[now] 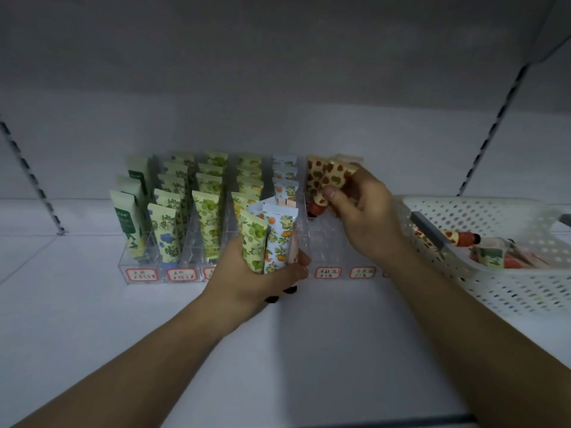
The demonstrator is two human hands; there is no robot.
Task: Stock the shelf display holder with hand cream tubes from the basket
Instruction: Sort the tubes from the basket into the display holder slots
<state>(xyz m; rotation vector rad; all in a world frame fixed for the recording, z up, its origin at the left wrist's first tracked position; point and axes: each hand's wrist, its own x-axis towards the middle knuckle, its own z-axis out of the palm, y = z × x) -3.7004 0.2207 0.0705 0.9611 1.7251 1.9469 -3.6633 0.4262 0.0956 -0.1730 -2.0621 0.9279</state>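
Note:
A clear acrylic display holder [327, 242] stands on the white shelf, its left lanes filled with upright hand cream tubes [207, 217]. My left hand [253, 279] grips a bunch of several tubes [268, 239] in front of the holder's middle, with green floral, orange-fruit and pink patterns. My right hand [361, 217] pinches a strawberry-pattern tube [335, 177] over the sixth lane, beside another strawberry tube [316, 180] standing there. The white perforated basket [506, 273] at the right holds more tubes [463, 239].
Red-bordered label stickers [328, 272] run along the holder's front. Slotted shelf uprights [31, 177] rise at both sides. The shelf above hangs low overhead. Bare white shelf surface [324, 350] lies in front of the holder.

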